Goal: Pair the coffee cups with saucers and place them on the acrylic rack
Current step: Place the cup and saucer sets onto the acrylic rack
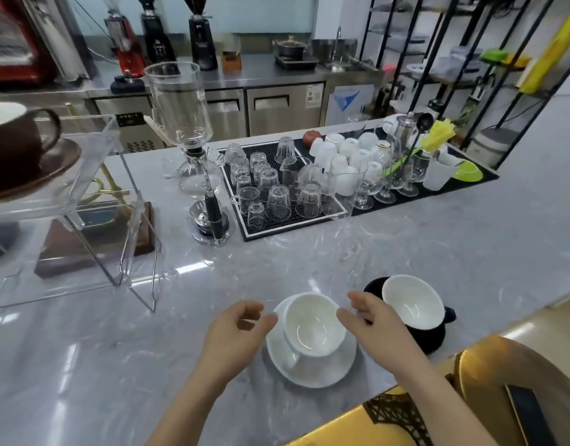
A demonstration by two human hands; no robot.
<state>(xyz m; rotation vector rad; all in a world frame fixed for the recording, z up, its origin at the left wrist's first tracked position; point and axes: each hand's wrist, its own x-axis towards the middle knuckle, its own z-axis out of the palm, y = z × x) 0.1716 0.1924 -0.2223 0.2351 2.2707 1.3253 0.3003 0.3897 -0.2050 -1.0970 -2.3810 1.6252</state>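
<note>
A white cup (312, 326) sits on a white saucer (312, 371) near the counter's front edge. My left hand (235, 333) hovers just left of it, fingers curled and apart, holding nothing. My right hand (373, 323) hovers just right of it, open and empty. Behind my right hand a black cup with a white inside (412, 304) rests on a black saucer (431, 339). On the clear acrylic rack (93, 175) at the left, a brown cup (13, 140) stands on a brown saucer (52, 169) on the top shelf.
A glass siphon coffee maker (193, 156) stands behind the rack's right side. A black mat (245, 226) with several upturned glasses and white cups lies at the back of the marble counter (116, 349). A yellow chair back (502, 381) is at lower right.
</note>
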